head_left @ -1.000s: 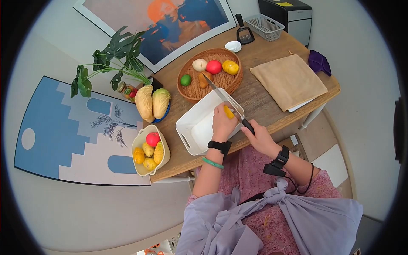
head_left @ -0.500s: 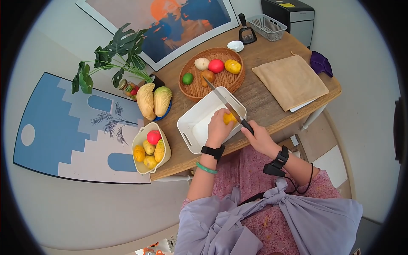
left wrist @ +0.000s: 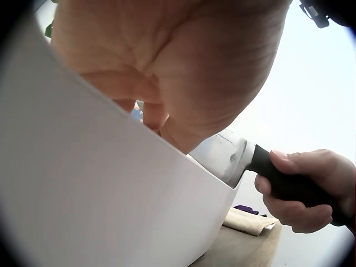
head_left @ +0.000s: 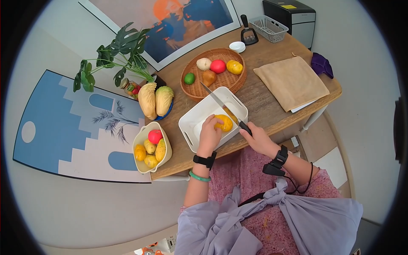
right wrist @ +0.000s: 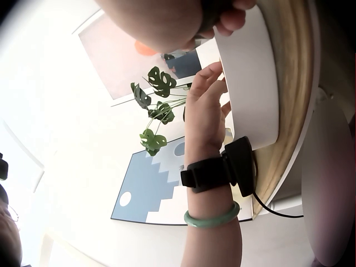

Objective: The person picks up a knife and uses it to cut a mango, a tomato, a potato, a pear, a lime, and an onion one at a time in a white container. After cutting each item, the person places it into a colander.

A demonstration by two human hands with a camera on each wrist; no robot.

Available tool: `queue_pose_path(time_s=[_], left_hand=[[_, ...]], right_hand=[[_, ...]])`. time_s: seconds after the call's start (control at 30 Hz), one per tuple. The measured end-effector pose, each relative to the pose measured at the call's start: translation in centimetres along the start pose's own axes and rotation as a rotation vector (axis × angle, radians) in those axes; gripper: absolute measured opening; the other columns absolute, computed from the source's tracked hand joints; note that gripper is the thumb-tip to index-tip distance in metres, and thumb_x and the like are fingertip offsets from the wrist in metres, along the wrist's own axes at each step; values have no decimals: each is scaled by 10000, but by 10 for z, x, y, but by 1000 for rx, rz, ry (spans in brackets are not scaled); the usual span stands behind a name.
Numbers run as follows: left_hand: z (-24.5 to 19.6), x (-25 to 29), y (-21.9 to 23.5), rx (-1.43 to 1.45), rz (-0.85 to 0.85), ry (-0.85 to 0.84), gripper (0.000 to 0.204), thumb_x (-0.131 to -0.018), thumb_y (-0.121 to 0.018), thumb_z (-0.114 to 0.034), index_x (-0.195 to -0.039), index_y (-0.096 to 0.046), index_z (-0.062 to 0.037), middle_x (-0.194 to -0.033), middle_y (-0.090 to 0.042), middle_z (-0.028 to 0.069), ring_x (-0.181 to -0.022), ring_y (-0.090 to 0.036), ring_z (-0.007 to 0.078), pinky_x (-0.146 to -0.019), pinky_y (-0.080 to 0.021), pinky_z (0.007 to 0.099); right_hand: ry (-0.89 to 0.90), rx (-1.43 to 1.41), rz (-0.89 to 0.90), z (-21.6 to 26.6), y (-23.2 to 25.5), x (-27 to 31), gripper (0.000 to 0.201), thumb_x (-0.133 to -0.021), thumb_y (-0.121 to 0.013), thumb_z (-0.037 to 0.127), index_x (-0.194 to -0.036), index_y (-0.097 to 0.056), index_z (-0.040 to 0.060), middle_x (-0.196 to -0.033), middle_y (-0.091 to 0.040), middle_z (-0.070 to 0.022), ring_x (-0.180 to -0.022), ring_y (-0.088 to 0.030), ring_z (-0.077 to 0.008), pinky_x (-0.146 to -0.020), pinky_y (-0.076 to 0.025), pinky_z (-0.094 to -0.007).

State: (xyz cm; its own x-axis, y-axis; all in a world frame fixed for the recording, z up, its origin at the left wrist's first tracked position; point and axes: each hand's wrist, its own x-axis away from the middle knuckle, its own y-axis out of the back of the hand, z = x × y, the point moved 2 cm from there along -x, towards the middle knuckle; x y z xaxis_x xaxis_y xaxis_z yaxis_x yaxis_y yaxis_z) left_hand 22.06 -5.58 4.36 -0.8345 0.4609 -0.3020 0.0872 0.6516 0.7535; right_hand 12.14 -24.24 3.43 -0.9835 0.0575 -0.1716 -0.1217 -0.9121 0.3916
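In the head view, the left hand [head_left: 210,131] reaches into a white basin [head_left: 192,120], its fingers bent round the left side of a rounded yellow fruit [head_left: 225,123]. The fruit's exact kind does not show. The right hand [head_left: 260,139] grips the black handle [head_left: 245,128] of a kitchen knife, seen in the left wrist view with the fingers wrapped round it. Its long blade [head_left: 218,100] slants over the basin, just right of the fruit, tip toward the wicker tray. From the left wrist, the basin wall [left wrist: 128,189] hides the fruit.
Behind the basin, a wicker tray [head_left: 196,90] holds several fruits and vegetables. A cream basket [head_left: 168,154] of yellow and red produce stands left, near two cabbages [head_left: 164,101] and a potted plant [head_left: 127,46]. A folded tan cloth [head_left: 293,83] lies right; a grey basket [head_left: 270,29] stands behind.
The left hand has shifted left and toward the body, and the yellow fruit has moved slightly left with it, now showing more. The knife stays at nearly the same slant.
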Motion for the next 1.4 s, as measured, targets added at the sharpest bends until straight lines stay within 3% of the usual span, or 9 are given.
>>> queue_pose_path(time_s=[0.13, 0.4, 0.5, 0.83, 0.93, 1.0, 1.4], left_hand=[[-4, 5, -5, -5, -60, 25, 186, -757, -650, -40, -940, -622, -50, -1262, -548, 246, -1146, -527, 401, -961, -446, 411], [-16, 1, -6, 63, -81, 223, 426, -742, -705, -143, -1126, -554, -42, -1254, -550, 236, -1162, -509, 398, -980, -433, 419], [-5, 2, -11, -8, -119, 87, 449, -749, -682, -139, -1172, -558, -51, -1303, -508, 244, -1192, -484, 408, -1011, -413, 422], [13, 5, -6, -99, -54, 23, 472, -775, -615, -51, -1240, -533, -50, -1371, -428, 267, -1249, -425, 421, -1059, -367, 434], [10, 5, -3, 4, -143, 60, 530, -784, -632, -56, -1285, -469, -1, -1354, -434, 278, -1240, -430, 423, -1055, -366, 441], [9, 8, -1, 15, -199, 180, 607, -794, -652, -75, -1329, -392, 46, -1331, -447, 286, -1226, -439, 428, -1039, -375, 446], [17, 8, -16, 15, -232, 318, 660, -799, -668, -133, -1354, -364, 53, -1263, -506, 300, -1168, -499, 430, -988, -420, 438]], right_hand=[[10, 34, 15, -1, -2, -4, 328, -972, -511, 300, -967, -487, -27, -753, -600, -269, -752, -586, -465, -651, -443, -501], [-15, 76, 25, -10, -8, -6, 330, -968, -514, 301, -970, -491, -27, -770, -611, -272, -770, -594, -467, -662, -448, -505], [-21, 91, 31, -9, -8, -7, 331, -969, -513, 303, -967, -491, -27, -770, -612, -272, -772, -594, -468, -665, -450, -506], [-11, 100, 48, -11, -12, -6, 346, -966, -517, 320, -943, -491, -24, -764, -610, -271, -763, -594, -469, -659, -450, -506], [-11, 92, 59, -7, -12, -5, 344, -967, -515, 318, -943, -490, -24, -760, -609, -269, -756, -595, -468, -655, -451, -503], [-3, 77, 56, -6, -13, -5, 344, -968, -514, 318, -941, -489, -24, -757, -608, -269, -754, -596, -466, -652, -452, -502], [-1, 107, 36, -1, -13, -9, 344, -967, -516, 315, -938, -485, -27, -746, -609, -271, -746, -602, -463, -644, -459, -499]])
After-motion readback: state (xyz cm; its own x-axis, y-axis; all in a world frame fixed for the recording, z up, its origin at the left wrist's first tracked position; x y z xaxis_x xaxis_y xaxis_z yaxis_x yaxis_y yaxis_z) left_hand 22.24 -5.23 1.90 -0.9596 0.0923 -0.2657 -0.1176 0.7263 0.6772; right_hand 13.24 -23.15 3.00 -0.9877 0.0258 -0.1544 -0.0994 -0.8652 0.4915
